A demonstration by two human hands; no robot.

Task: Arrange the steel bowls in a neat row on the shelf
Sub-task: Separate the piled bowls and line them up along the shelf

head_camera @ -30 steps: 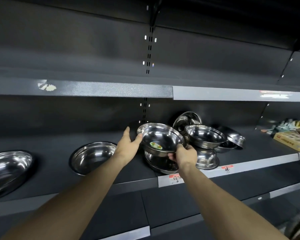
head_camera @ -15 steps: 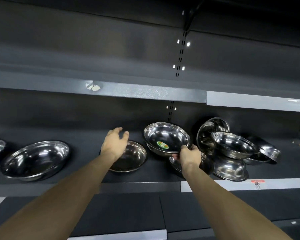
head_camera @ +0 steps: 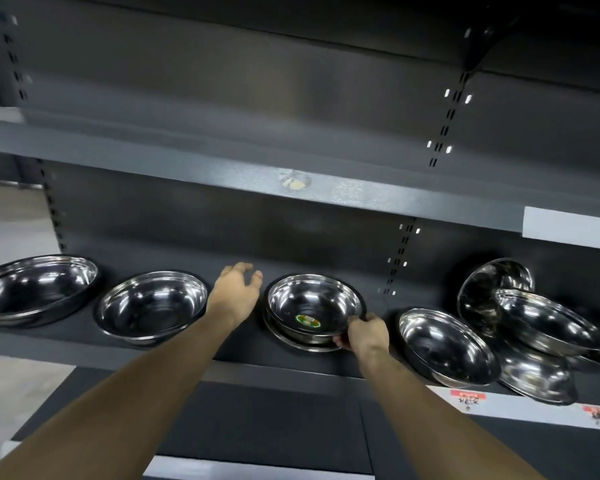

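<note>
Dark shelf [head_camera: 222, 358], right hand [head_camera: 366, 336] gripping green-stickered bowl [head_camera: 312, 308], red price tags [head_camera: 468, 398] unreadable

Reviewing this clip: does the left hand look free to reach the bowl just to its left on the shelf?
Probably yes. The left hand hangs open and holds nothing, right beside that bowl, with only bare shelf between them. The right hand is busy gripping the stickered bowl on the other side.

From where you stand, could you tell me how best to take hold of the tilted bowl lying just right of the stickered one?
Pinch the tilted bowl at its raised upper-left rim, coming from above: it leans open toward the front-left, so that thin edge stands clear, while its right side crowds the pile.
</note>
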